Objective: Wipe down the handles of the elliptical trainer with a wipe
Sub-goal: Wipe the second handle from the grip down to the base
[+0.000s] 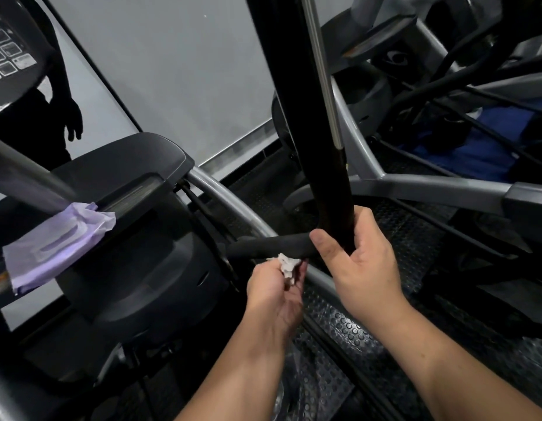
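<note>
2 hands in view. Right hand (359,259) wraps fingers + thumb round the 1 upright black handle (317,123), low on its grip. Left hand (274,294) pinches 1 crumpled white wipe (288,264), just under the short foam side handle (271,245), near centre. 1 purple wipe pack (55,241) lies at left on the trainer's black housing (136,165). Studded rubber floor (339,344) below.

No legible text. Console keypad (8,53), upper left: pale rectangular buttons carry marks too small and blurred to read. Purple wipe packet (55,243): no readable print visible.
</note>
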{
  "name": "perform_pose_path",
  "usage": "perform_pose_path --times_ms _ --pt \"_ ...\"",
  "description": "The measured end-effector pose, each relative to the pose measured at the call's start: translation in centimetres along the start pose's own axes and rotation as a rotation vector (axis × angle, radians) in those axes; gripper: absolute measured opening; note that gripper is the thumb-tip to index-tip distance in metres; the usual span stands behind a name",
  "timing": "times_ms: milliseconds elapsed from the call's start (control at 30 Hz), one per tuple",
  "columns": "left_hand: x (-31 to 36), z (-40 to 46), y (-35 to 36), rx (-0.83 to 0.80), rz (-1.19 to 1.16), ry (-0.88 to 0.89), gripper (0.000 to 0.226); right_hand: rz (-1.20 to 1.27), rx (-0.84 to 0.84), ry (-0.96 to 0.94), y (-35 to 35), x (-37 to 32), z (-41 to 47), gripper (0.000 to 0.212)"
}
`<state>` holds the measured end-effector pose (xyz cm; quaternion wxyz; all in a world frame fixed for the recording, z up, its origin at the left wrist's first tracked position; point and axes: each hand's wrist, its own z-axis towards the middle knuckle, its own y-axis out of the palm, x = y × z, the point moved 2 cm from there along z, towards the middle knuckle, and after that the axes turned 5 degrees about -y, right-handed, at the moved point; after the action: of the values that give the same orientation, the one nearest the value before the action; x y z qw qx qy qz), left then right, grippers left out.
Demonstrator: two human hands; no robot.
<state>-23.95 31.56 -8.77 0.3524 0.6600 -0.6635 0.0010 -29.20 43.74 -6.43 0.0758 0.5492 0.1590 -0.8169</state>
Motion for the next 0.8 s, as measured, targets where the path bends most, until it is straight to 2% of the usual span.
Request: perform_pose_path --times_ms 67,200,267,367,467,600,700,800 --pt "0.3 0.9 -0.2 0.033 -0.050 0.004 0.034 0.007 -0.011 0.005 0.1 -0.1 0.0 0.033" --pt "-1.2 -0.5 0.2 -0.119 0.050 -0.070 0.032 0.017 0.006 0.005 0.1 0.0 0.1 0.031" --pt "-1.0 -0.8 0.3 -0.092 0.057 -0.044 0.031 0.022 0.003 0.005 0.2 0.1 0.1 0.031" --pt "0.4 -1.2 0.1 0.002 0.143 0.087 0.026 0.021 -0.005 0.004 0.2 0.0 0.0 0.032" --pt "0.7 -1.3 -0.9 0.071 0.355 0.266 0.017 0.000 0.010 -0.001 0.2 -0.1 0.0 0.031" --pt "1.9 -0.2 -1.7 0.243 0.658 0.561 0.013 -0.005 0.014 0.002 0.2 -0.3 -0.1 0.028" --pt "2.0 -1.4 -1.0 0.123 0.929 0.812 0.023 -0.010 0.017 0.003 0.2 -0.5 -0.1 0.026" --pt "3.6 -0.6 -0.9 0.129 1.015 0.824 0.023 -0.032 0.019 -0.008 0.1 -0.6 -0.1 0.025"
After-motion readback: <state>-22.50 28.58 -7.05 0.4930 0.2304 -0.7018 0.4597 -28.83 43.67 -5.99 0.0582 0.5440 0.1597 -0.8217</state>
